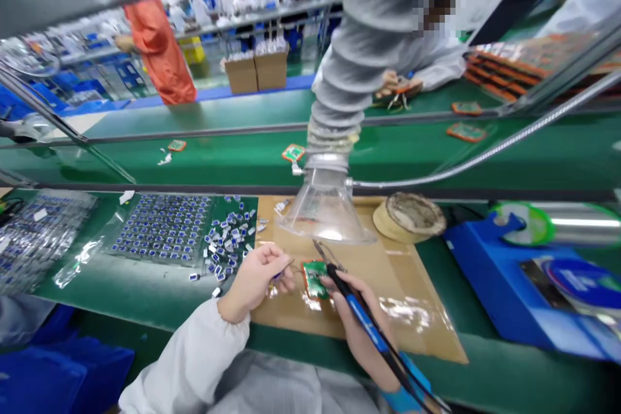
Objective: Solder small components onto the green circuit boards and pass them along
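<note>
My right hand [361, 320] is wrapped around a soldering iron [361, 310] with a blue and black handle; its metal tip points up and away, below the clear fume hood [327, 207]. Beneath the iron lies a green circuit board [315, 279] with an orange edge, partly covered by my right fingers. To the board's left, my left hand [266, 275] is closed in a pinch. A bit of dark blue and a thin dark end show at its fingertips, too small to name. Both hands are over a brown mat [402, 297].
Loose small blue-and-white parts [228, 242] lie left of the mat, beside a plastic tray [160, 226] of similar parts. A round tub [410, 217] and a blue solder-reel stand [499, 278] are at right. Boards lie on the green belt [218, 158] behind. A co-worker's hands [400, 84] work opposite.
</note>
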Motion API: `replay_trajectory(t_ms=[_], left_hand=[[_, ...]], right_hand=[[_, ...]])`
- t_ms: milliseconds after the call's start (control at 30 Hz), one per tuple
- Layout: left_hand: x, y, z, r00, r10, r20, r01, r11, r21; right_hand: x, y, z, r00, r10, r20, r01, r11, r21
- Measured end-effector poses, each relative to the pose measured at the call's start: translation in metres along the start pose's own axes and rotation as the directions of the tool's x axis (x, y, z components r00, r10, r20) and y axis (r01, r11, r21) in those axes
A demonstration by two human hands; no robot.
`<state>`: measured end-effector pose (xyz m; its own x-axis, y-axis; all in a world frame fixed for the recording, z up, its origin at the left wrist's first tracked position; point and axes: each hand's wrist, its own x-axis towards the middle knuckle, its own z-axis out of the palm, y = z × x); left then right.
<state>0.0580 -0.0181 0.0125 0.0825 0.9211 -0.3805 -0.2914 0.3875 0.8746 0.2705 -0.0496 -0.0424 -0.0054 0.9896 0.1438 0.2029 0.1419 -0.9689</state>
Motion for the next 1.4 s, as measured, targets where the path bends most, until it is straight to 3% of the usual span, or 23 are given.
replay_trajectory(t_ms=[100, 200, 333, 500, 667, 900, 1233, 1400], left_hand=[[-0.006, -0.013, 0.017, 0.997, -0.075, 0.009, 0.074, 0.995, 0.068], [-0.008, -0.018, 0.026, 0.999, -0.05, 0.001, 0.049, 0.992, 0.117], [-0.009, -0.02, 0.033, 0.999, -0.036, -0.009, 0.037, 0.989, 0.145], [-0.011, -0.02, 0.035, 0.999, -0.032, 0.002, 0.031, 0.977, 0.211], [-0.011, -0.018, 0.031, 0.997, -0.081, 0.004, 0.076, 0.953, 0.295], [-0.011, -0.019, 0.031, 0.996, -0.091, -0.009, 0.09, 0.953, 0.291], [-0.012, -0.023, 0.03, 1.0, -0.014, -0.026, 0.023, 0.931, 0.364], [-0.012, -0.019, 0.026, 0.99, 0.141, 0.029, -0.135, 0.844, 0.519]], right_hand=[[0.001, -0.006, 0.004, 0.999, 0.018, -0.029, -0.014, 0.993, 0.115], [0.003, -0.012, 0.012, 0.996, 0.073, -0.051, -0.059, 0.97, 0.234], [0.006, -0.018, 0.02, 0.991, 0.103, -0.08, -0.079, 0.962, 0.262], [0.01, -0.022, 0.02, 0.984, 0.084, -0.155, -0.046, 0.971, 0.233], [0.01, -0.02, 0.019, 0.987, 0.11, -0.114, -0.081, 0.969, 0.232], [0.008, -0.018, 0.019, 0.99, 0.132, -0.051, -0.114, 0.958, 0.262], [0.014, -0.025, 0.019, 0.982, 0.167, -0.088, -0.133, 0.943, 0.304], [0.012, -0.022, 0.02, 0.983, 0.168, -0.074, -0.145, 0.957, 0.251]])
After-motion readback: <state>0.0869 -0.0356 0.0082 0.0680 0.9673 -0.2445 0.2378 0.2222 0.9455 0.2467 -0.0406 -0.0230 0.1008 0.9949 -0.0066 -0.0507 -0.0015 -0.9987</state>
